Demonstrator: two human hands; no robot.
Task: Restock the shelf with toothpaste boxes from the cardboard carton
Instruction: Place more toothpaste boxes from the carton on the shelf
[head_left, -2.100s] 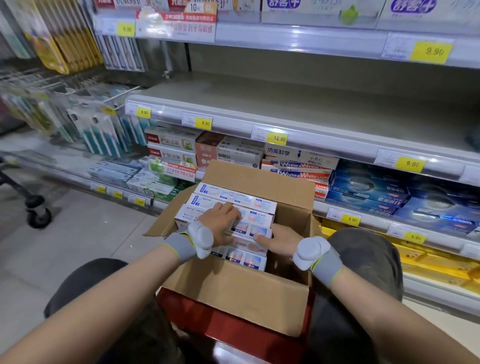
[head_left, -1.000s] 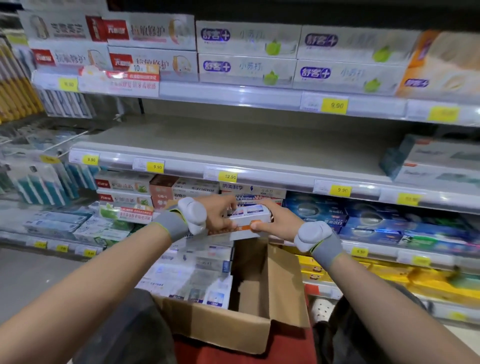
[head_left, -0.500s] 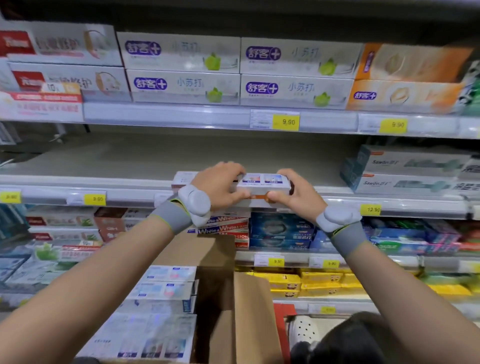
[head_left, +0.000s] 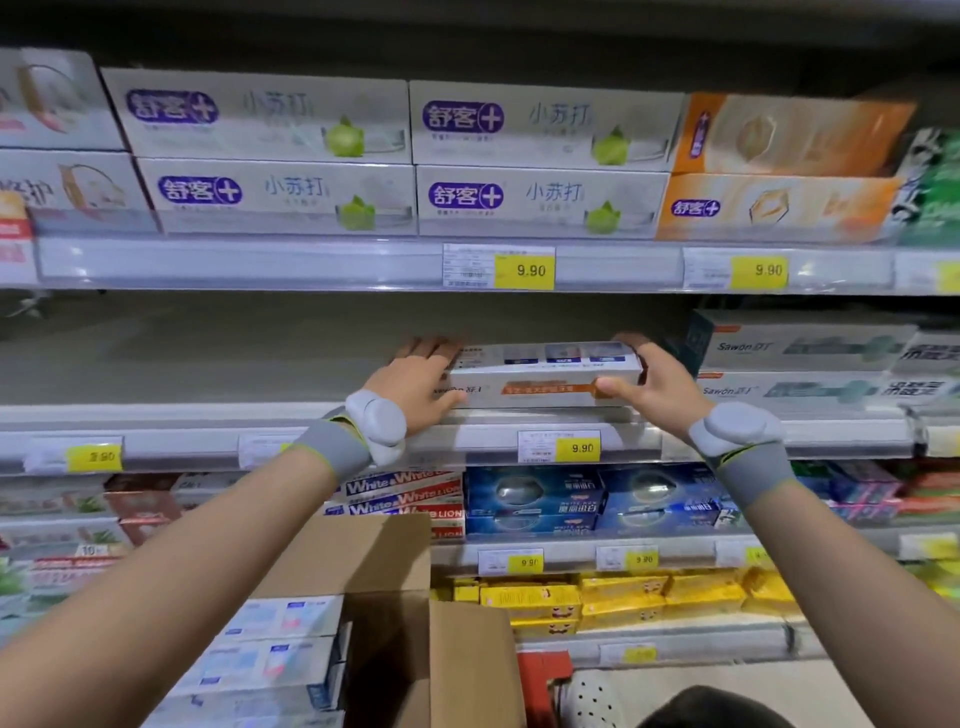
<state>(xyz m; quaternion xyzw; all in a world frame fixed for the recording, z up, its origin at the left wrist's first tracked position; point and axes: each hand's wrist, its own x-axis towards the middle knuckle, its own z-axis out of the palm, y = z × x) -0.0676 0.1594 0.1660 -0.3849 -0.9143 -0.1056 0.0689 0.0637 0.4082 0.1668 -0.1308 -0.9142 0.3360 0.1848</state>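
Long white-and-orange toothpaste boxes (head_left: 545, 376) sit at the grey shelf (head_left: 208, 415) edge — left hand (head_left: 415, 384) and right hand (head_left: 654, 387) clasp their ends. Light, crushable card — hold ends, squeeze gently.

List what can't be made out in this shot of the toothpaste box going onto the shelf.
- Toothpaste box, head view: both ends are covered by the left hand and right hand; its small print is blurred.
- Cardboard carton: the bottom edge cuts it off, so the count of boxes left inside is unknown.
- Shelf: whether the box already rests on it cannot be told.
- Price tag: fine print too small.
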